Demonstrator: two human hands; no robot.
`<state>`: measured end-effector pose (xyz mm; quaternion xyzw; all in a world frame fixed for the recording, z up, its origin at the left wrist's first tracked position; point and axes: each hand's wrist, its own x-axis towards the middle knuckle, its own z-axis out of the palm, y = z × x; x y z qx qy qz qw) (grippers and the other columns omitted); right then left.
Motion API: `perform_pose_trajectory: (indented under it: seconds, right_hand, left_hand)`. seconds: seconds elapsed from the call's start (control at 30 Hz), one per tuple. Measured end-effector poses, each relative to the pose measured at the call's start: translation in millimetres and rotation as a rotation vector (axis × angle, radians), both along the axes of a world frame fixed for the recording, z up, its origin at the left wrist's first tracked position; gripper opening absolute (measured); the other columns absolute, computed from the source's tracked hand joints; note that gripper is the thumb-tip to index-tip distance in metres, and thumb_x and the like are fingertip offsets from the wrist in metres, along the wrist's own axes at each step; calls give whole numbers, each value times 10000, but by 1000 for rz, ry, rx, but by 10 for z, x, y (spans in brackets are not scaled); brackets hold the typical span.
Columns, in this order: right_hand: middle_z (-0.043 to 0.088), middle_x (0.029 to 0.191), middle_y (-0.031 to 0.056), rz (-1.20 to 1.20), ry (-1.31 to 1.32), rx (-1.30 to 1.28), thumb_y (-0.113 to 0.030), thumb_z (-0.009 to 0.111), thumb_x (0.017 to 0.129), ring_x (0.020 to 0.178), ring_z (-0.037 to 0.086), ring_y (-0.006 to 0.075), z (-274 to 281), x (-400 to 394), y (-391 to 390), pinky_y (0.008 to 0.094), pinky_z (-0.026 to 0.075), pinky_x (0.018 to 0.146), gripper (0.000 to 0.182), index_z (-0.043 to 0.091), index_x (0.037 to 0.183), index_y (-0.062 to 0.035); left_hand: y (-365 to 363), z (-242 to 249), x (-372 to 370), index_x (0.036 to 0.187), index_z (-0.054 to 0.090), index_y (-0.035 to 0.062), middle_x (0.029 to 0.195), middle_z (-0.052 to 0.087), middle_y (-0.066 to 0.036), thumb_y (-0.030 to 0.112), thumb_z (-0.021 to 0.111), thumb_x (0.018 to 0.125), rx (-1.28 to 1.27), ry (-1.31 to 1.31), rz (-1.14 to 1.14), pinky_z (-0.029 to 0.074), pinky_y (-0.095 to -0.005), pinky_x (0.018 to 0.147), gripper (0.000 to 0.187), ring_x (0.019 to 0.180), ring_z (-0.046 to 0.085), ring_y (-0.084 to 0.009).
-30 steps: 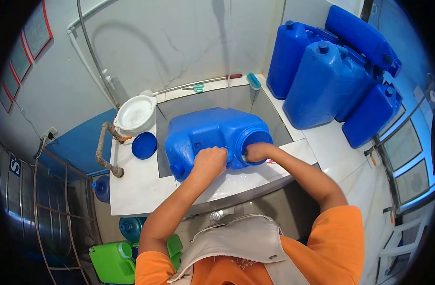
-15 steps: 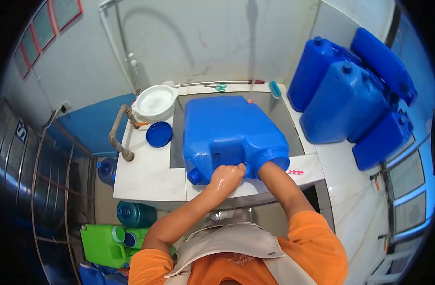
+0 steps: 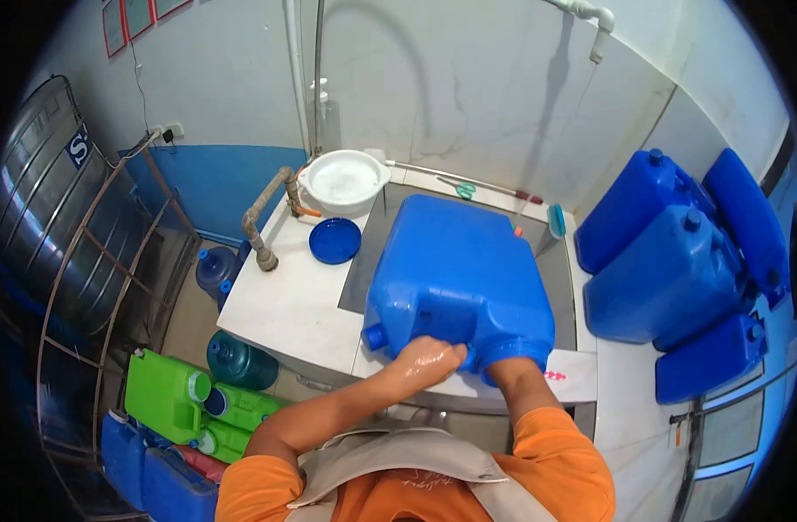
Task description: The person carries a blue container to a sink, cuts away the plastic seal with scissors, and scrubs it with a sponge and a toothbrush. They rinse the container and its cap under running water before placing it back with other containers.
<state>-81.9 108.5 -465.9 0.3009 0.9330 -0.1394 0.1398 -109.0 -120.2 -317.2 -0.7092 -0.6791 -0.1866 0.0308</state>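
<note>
A large blue plastic water jug [image 3: 455, 261] lies on its side over the sink [image 3: 363, 278], its wide mouth [image 3: 518, 350] facing me. My left hand [image 3: 429, 360], wet with suds, is closed around the jug's handle. My right hand goes in through the open mouth; only the wrist [image 3: 513, 374] shows, and the fingers are hidden inside. A round blue lid [image 3: 335, 240] lies on the white counter left of the sink. Behind it stands a white basin [image 3: 344, 178] filled with foam.
Several blue jugs [image 3: 642, 278] stand on the right counter. Green scissors [image 3: 465, 190], a red-handled rod [image 3: 450, 178] and a teal brush [image 3: 556, 221] lie behind the sink. A rusty pipe [image 3: 263, 217] rises at left. Green jugs [image 3: 165, 396] sit on the floor.
My view has swung, so the scene sits lower and further right. Both hands stay at the jug: the left on its handle, the right inside its mouth.
</note>
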Motion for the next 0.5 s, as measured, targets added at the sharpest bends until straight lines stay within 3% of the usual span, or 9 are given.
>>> perform_pose_trajectory:
  seconds: [0.27,0.5]
  right_hand:
    - [637,1101,150,58,-95,26,-136,509,854,1011,611,266,-72,-14,45,384,483,867,308,620,1125,-37]
    - [640,1092,150,89,-137,38,-123,514,848,1007,613,262,-58,15,57,381,483,863,305,621,1121,-39]
  left_hand:
    - [-19,46,-126,762,531,45,593,610,-153,98,530,744,-94,-29,55,498,-412,461,57,540,637,-297]
    - [6,88,-75,758,531,47,583,607,-153,86,547,725,-19,-71,50,502,-413,460,53,522,629,-308]
